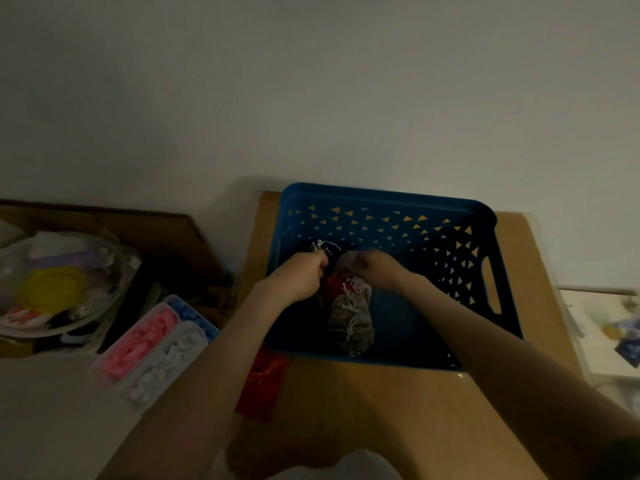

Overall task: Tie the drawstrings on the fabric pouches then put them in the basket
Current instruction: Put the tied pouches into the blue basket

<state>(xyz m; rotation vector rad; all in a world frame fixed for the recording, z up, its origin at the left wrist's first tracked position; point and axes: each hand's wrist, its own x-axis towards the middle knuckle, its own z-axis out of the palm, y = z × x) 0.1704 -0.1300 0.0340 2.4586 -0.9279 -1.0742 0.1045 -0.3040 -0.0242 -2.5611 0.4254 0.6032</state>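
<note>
At the far left a cardboard box (104, 216) holds clutter, with a yellow lid (52, 285) showing through clear plastic (the rest is too dim to name). Just right of it lie three trays side by side: a pink tray (138, 341), a white tray (166, 362) and, behind them, a blue tray (194, 313), each filled with small pieces.

A flat red pouch (263, 386) lies on the near left of the wooden table (381, 410), partly under the left forearm and just outside the basket's near left corner. The blue basket (381, 199) sits on the far half of the table, against the wall, its walls pierced with triangles and a handle slot on the right.

Both hands reach over the near rim into the basket. The left hand (304, 268) is curled in a fist on a dark pouch (320, 253), whose white string (323, 244) sticks out beyond the knuckles. The right hand (375, 265) is close by, fingers curled at the top of the grey pouches (353, 323); whether it grips anything I cannot tell. The grey pouches lie on the basket floor between the wrists, with a red pouch (337, 284) among them.

At the far right, blurred blue items (627, 344) lie on a pale surface.
</note>
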